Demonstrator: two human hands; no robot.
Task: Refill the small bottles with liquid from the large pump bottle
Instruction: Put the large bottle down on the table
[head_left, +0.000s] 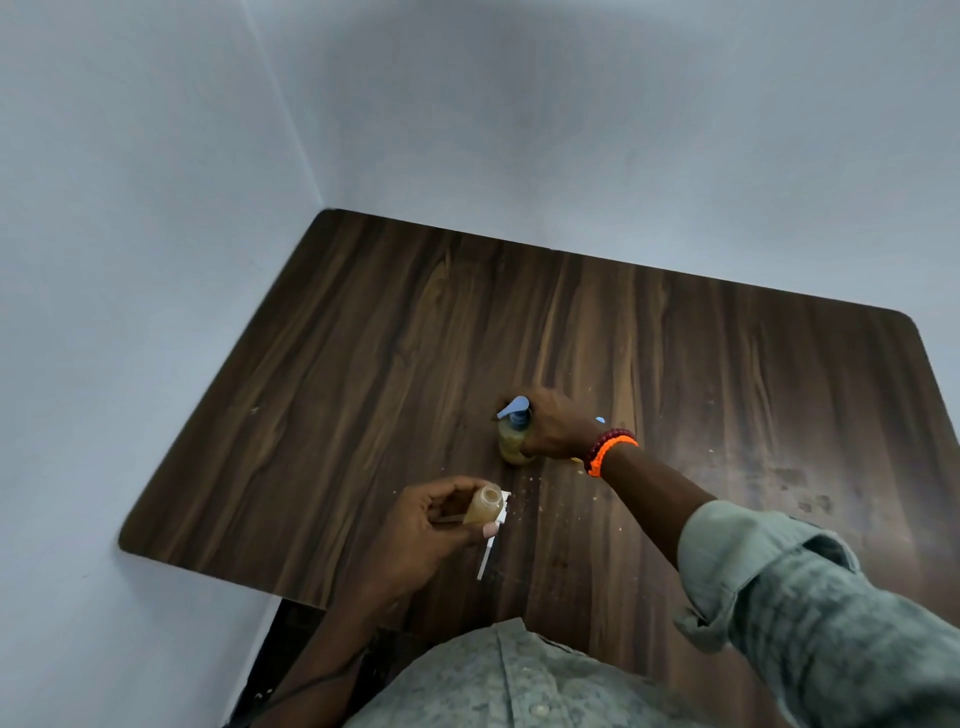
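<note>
a dark wood-grain tabletop (363, 364) is seen from above, set into a corner of pale blue walls (130, 208). near the middle of the tabletop, slightly toward 4 o'clock, the large pump bottle (511, 444) stands upright, its lower part filled with amber liquid and its blue pump head (514, 408) pointing toward 9 o'clock. the right hand (556, 426) is wrapped around the bottle's shoulder from the 3 o'clock side, its fingers closed on the bottle. an orange bracelet (608, 454) and a dark red bead band are worn on that wrist, and a rolled grey-green sleeve (779, 582) covers the forearm. toward 6 o'clock from the pump bottle, a small bottle (483, 506) holding amber liquid is held tilted in the left hand (421, 530), the fingers curled around it, its open mouth facing 1 o'clock. a white pump piece with a thin tube (491, 551) shows just beside that hand; whether it is held or lying on the tabletop cannot be told. small pale droplets (530, 480) are scattered between the two bottles.
</note>
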